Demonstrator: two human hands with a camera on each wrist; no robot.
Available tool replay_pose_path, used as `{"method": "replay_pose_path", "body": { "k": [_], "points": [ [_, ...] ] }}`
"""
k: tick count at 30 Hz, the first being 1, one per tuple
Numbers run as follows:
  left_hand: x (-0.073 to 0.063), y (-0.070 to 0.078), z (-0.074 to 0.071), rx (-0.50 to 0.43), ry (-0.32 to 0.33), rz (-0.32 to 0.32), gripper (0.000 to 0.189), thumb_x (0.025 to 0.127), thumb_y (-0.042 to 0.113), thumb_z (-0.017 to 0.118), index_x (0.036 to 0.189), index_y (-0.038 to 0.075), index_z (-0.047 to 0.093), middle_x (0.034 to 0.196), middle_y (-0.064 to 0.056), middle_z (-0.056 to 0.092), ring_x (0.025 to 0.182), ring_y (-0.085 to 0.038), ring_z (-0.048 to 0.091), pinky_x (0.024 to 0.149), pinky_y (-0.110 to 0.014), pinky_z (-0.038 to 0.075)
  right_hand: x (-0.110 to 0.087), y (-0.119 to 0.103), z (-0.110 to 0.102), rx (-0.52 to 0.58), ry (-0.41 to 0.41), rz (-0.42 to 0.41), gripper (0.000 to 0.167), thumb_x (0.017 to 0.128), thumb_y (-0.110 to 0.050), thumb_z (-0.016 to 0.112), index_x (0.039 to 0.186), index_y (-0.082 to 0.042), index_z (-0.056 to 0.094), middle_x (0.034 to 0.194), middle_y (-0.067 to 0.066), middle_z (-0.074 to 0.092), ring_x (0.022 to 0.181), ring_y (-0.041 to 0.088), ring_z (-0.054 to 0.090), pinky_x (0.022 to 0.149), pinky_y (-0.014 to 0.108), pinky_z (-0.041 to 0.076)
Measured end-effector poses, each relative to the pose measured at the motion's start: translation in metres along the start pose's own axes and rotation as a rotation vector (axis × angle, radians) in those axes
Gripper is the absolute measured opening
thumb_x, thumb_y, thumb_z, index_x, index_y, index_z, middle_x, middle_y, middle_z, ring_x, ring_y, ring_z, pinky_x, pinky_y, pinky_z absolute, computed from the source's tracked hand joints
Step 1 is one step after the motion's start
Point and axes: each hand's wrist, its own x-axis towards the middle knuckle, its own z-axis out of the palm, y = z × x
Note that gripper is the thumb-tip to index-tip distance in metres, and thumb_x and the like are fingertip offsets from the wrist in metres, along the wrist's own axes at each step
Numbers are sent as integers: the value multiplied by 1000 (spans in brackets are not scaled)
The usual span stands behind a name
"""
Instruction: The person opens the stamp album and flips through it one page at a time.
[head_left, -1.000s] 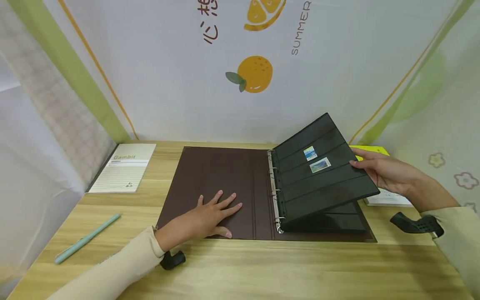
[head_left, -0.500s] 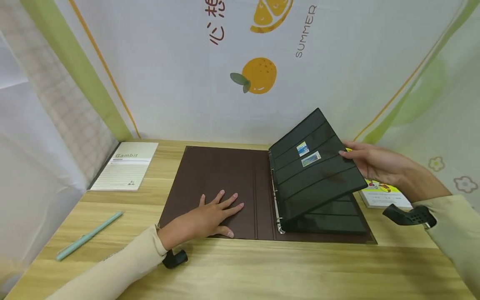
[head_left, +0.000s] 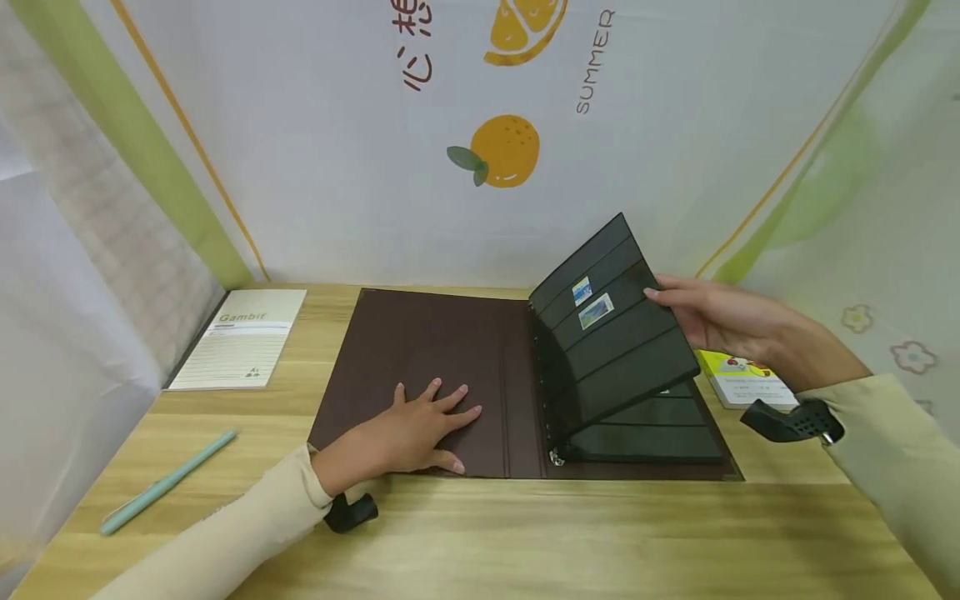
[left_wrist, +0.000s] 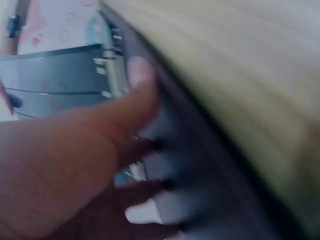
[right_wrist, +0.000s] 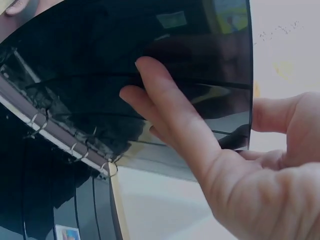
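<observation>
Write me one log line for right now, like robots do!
left hand: spread on cover | right hand: pinches page, tilted up | stamps: two on that page | pen: on table

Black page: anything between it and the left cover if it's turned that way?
Yes: the left hand lies spread on the cover, near its front edge, where the page might land. Nothing else visible.
</observation>
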Motion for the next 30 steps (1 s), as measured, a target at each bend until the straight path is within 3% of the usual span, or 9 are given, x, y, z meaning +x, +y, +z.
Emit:
{"method": "replay_pose_path", "body": {
  "k": [5,9,11,13,15,18,21,25,30],
  "points": [
    [16,30,-25,-275,69,30,69,98,51,60,154,15,44,148,-17,55,139,-39,51,111,-60,42,2,-4,10,-88,-11,-1,86,109,-29,46,159,-18,-24,168,2,-21,96,-11,67,85,18,56],
    [29,80,-61,-625,199,95,65,103,51,52,156,14,41,141,-9,63,128,-22,62,106,-44,51,2,-9,18,-189,-48,-26,82,110,-34,41,160,-15,-22,171,14,-6,100,-4,69,81,24,58],
    [33,105,-80,-714,241,92,66,103,56,48,155,15,42,146,-4,59,129,-18,61,103,-39,52,3,-12,24,-217,-73,-40,82,111,-34,39,160,-14,-23,170,18,-1,117,7,66,81,26,59],
    [35,123,-97,-771,241,82,65,102,58,47,151,16,48,131,-1,69,114,-14,67,92,-33,55,5,-15,30,-215,-93,-43,82,111,-34,40,160,-14,-23,170,19,-4,146,27,43,85,29,60],
    [37,135,-108,-819,222,71,58,102,58,48,138,14,60,103,1,73,89,-12,68,75,-28,54,6,-18,36,-229,-94,-33,86,110,-35,42,158,-16,-26,169,12,-16,156,39,14,88,27,58],
    [34,140,-116,-872,205,62,44,101,52,55,115,11,65,69,2,54,62,-13,52,57,-26,42,7,-21,49,-227,-93,-17,87,109,-35,44,158,-18,-26,168,10,-23,154,46,-3,91,27,57],
    [29,138,-116,-904,193,27,47,100,46,59,130,10,62,61,4,47,59,-17,55,57,-24,43,5,-21,59,-232,-92,-18,87,109,-34,47,160,-19,-22,169,10,-17,155,45,8,91,30,58],
    [16,126,-116,-1016,177,-5,60,104,31,51,158,8,35,82,0,64,70,-20,67,72,-28,59,7,-16,67,-295,-148,-71,81,108,-32,49,163,-20,-10,171,7,-13,154,44,21,98,41,57],
    [-7,97,-117,-1121,267,31,58,104,7,41,160,10,28,92,-8,65,73,-19,66,75,-38,63,9,-3,66,-571,-189,-154,65,108,-36,48,164,-30,14,171,5,14,146,38,42,107,48,50]
  ]
}}
